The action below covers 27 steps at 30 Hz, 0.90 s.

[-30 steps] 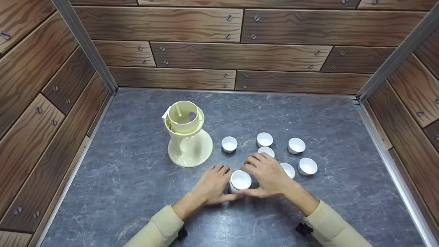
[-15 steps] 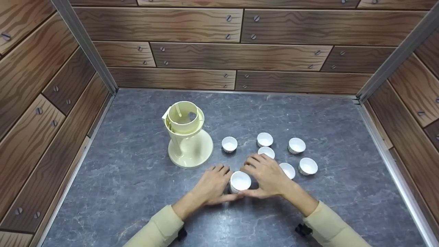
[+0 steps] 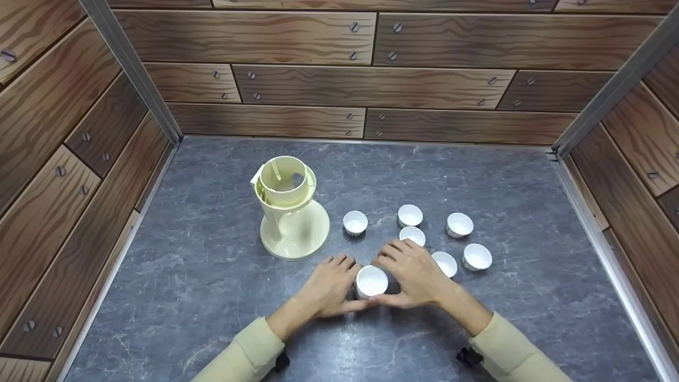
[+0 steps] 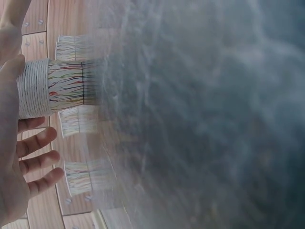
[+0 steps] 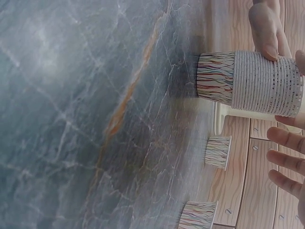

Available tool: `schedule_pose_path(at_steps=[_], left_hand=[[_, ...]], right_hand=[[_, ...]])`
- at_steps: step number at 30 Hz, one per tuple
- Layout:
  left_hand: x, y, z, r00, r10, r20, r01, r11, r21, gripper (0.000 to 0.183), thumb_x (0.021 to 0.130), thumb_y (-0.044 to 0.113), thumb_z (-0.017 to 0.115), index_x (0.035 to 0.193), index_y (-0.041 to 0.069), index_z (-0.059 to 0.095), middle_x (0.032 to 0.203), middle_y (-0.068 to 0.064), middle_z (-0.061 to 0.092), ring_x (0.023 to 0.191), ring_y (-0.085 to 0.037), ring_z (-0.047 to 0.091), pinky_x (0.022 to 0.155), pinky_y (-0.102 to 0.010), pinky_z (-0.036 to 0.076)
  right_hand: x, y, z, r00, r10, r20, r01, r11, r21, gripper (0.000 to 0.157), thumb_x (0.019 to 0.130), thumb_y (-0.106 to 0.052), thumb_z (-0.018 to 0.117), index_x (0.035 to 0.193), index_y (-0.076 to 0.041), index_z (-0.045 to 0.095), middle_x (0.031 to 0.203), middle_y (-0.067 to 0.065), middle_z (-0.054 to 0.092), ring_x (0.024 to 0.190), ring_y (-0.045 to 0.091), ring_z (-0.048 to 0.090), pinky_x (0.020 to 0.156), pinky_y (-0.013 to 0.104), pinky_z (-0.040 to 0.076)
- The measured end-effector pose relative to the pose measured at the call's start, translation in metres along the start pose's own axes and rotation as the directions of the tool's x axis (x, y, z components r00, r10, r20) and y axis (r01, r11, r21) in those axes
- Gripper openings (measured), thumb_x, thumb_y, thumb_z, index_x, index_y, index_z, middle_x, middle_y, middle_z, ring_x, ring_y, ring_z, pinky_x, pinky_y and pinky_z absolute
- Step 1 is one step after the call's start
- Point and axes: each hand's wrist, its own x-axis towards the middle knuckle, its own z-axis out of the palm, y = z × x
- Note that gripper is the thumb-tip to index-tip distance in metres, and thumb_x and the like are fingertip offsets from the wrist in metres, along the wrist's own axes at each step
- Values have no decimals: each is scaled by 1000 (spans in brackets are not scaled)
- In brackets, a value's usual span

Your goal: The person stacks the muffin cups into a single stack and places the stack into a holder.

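A tall stack of nested paper cups [image 3: 372, 282] stands on the table between my two hands, white inside with thin coloured lines outside. My left hand [image 3: 330, 286] holds its left side, thumb in front and index finger behind. From the right, my right hand [image 3: 416, 273] holds it the same way, the thumbs nearly meeting in front. In the left wrist view, the stack [image 4: 59, 88] lies between thumb and index finger, the other fingers spread off it. Many stacked rims show on the stack [image 5: 252, 81] in the right wrist view.
A pale yellow stand [image 3: 294, 233] with a round holder is at the left. Single paper cups stand around: one cup [image 3: 355, 223] beside the stand, a cup [image 3: 444, 264] by my right hand, and several farther right and back. Wood-patterned walls [image 3: 339, 85] enclose the table.
The stack's top has shifted very slightly, its upper rim now sitting more evenly. Both hands stay in place around it, and the loose cups have not moved.
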Motion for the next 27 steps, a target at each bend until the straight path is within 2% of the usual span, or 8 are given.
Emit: schedule_pose_path(at_steps=[14, 27], left_hand=[[0, 0, 2, 999, 11, -45, -12, 1000, -17, 67, 91, 77, 56, 122, 18, 66, 111, 0, 68, 106, -19, 63, 88, -36, 55], [1, 1, 0, 999, -10, -32, 8, 999, -33, 72, 92, 82, 51, 122, 18, 66, 111, 0, 69, 106, -19, 65, 93, -36, 57]], right_hand=[[0, 0, -1, 1000, 2, 19, -2, 1000, 4, 67, 85, -84, 57, 109, -24, 71, 102, -5, 67, 100, 19, 63, 83, 38, 50], [-6, 2, -12, 1000, 10, 21, -10, 1000, 1, 70, 83, -87, 59, 112, -24, 72, 105, -4, 67, 104, 19, 64, 88, 38, 52]])
